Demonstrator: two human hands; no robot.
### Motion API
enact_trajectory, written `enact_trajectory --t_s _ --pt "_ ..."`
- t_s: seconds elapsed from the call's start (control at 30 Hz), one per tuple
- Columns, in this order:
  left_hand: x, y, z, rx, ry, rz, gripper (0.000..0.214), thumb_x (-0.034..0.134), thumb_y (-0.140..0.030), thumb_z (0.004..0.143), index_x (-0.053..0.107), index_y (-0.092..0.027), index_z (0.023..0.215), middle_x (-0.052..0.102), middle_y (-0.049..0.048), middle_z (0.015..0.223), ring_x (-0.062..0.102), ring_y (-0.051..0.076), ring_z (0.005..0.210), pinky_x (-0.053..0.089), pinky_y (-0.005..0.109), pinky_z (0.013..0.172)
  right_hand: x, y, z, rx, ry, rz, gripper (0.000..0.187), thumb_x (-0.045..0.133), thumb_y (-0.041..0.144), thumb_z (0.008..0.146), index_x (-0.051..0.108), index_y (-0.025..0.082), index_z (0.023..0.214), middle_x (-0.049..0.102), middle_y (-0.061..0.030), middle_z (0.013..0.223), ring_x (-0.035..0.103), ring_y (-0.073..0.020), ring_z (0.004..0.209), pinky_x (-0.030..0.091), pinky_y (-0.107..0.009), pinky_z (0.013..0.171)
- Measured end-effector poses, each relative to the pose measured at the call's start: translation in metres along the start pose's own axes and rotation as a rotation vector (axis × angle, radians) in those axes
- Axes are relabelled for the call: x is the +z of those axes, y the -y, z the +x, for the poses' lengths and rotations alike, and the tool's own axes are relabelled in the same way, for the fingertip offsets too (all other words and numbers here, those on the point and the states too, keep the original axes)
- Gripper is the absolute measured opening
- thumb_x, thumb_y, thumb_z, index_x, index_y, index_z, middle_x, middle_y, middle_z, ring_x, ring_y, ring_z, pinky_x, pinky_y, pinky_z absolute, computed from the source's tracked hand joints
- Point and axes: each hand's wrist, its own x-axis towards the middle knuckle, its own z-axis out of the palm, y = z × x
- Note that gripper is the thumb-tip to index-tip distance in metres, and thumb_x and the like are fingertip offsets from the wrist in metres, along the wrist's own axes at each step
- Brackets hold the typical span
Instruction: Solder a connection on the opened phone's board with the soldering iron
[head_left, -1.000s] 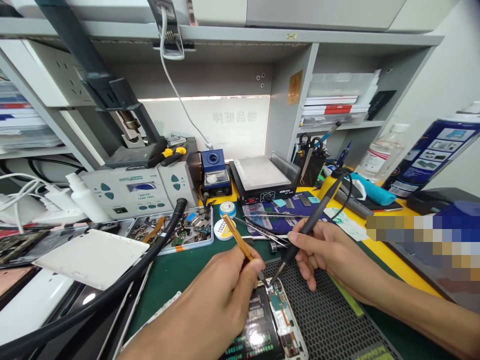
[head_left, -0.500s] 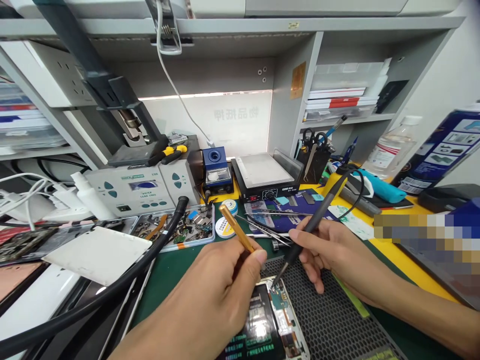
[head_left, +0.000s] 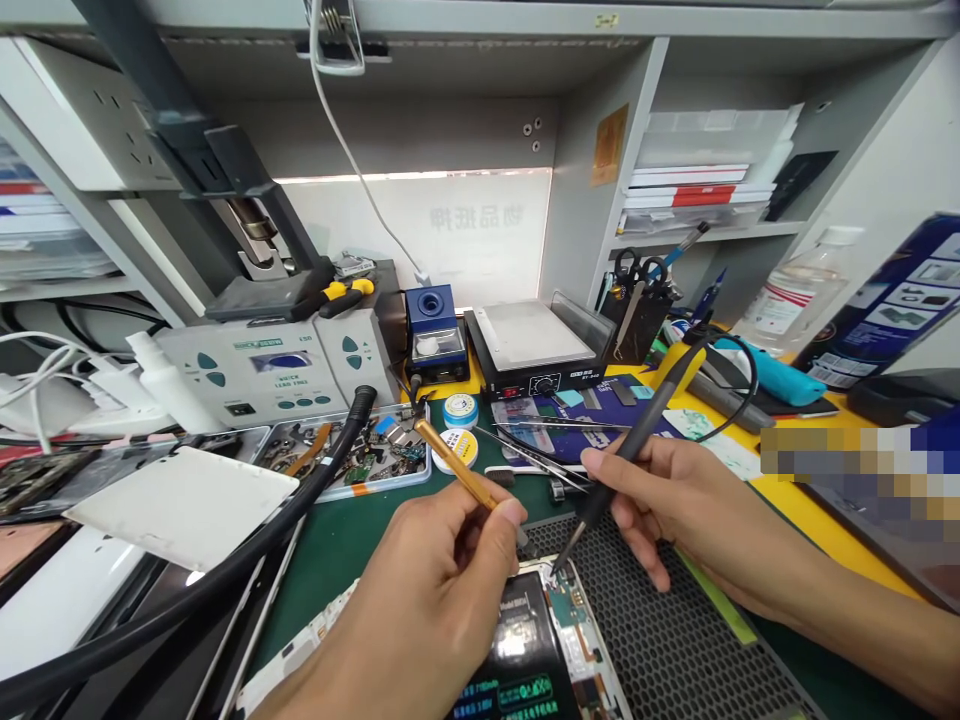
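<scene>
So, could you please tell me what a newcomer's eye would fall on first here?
Probably the gold-coloured tool in the left grip and the dark pen-like tool in the right grip, which points down at the far end of an opened device at the lower centre. Next, perhaps, the thick black hose running across the left side, and the yellow-and-black pliers on the grey station at the back left.
</scene>
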Motion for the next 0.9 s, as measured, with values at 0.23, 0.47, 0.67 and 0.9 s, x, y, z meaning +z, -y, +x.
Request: enact_trajectory --t_s 0.23,0.47,0.67,0.9 --pt "0.0008 0.0039 0.0004 -0.008 -0.003 0.040 0.041 0.041 -0.053 0.096 0.049 -0.020 0.072 0.040 -0.0053 0.063 0.032 0.011 0.056 0.027 0.025 0.051 0.0038 0.0037 -0.0013 0.033 -0.050 -0.066 0.042 0.069 0.057 0.083 0.051 0.022 0.070 0.059 0.0042 0.051 0.051 -0.0103 0.030 0.044 -0.021 0.028" --pt "0.0011 0.0040 -0.0003 -0.005 -0.023 0.036 0.040 0.043 -0.052 0.095 0.053 -0.020 0.072 0.046 -0.0042 0.063 0.036 0.011 0.057 0.030 0.024 0.052 0.0076 0.0077 -0.0025 0.014 -0.050 -0.139 0.046 0.067 0.058 0.084 0.052 0.020 0.061 0.058 0.0021 0.038 0.052 -0.0110 0.027 0.043 -0.018 0.028" --pt "0.0035 0.0060 0.0028 -0.005 -0.054 0.050 0.041 0.047 -0.053 0.094 0.058 -0.020 0.073 0.052 -0.0028 0.064 0.041 0.012 0.056 0.033 0.023 0.051 0.0067 0.0033 -0.0022 -0.006 -0.072 -0.150 0.049 0.067 0.054 0.086 0.055 0.020 0.054 0.060 -0.0011 0.035 0.053 -0.0113 0.025 0.041 -0.017 0.027" --pt "0.0045 0.0051 0.0004 -0.028 -0.059 0.063 0.044 0.047 -0.057 0.092 0.058 -0.019 0.071 0.044 -0.0045 0.058 0.035 0.011 0.051 0.028 0.023 0.047 0.0100 0.0040 -0.0042 -0.007 -0.135 -0.203 0.055 0.063 0.065 0.084 0.053 0.020 0.053 0.060 -0.0010 0.034 0.054 -0.0120 0.024 0.041 -0.018 0.026"
